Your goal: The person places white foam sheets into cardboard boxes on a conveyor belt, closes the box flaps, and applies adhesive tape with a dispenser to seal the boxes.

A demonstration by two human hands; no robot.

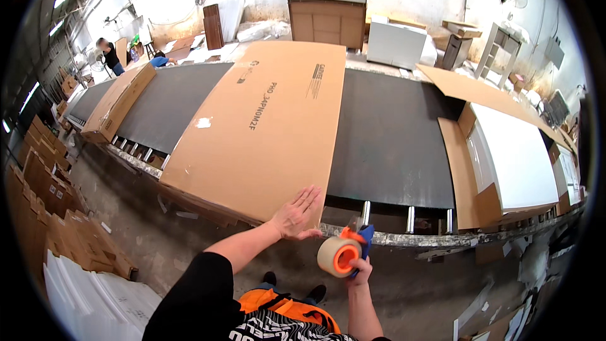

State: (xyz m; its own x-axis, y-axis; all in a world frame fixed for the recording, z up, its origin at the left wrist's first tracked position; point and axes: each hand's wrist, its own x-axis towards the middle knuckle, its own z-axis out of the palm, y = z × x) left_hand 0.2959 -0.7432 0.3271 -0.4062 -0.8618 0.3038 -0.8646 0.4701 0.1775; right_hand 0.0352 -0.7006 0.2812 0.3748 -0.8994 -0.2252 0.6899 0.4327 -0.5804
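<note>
A large flat cardboard box (271, 120) with dark print lies across the conveyor in front of me. My left hand (297, 215) rests flat on its near right corner, fingers stretched out. In my right hand (360, 270) is a tape dispenser (366, 240) with a blue and orange body and a wide roll of tape on an orange hub. The dispenser is held just off the conveyor's near edge, to the right of the box corner. My grip on its handle is partly hidden.
A dark conveyor belt (391, 145) with metal rollers (410, 220) runs left to right. On it, a narrower carton (120, 104) lies left and an open carton with a white panel (514, 155) right. White sheets (95, 297) are stacked at lower left. A person (110, 57) stands far left.
</note>
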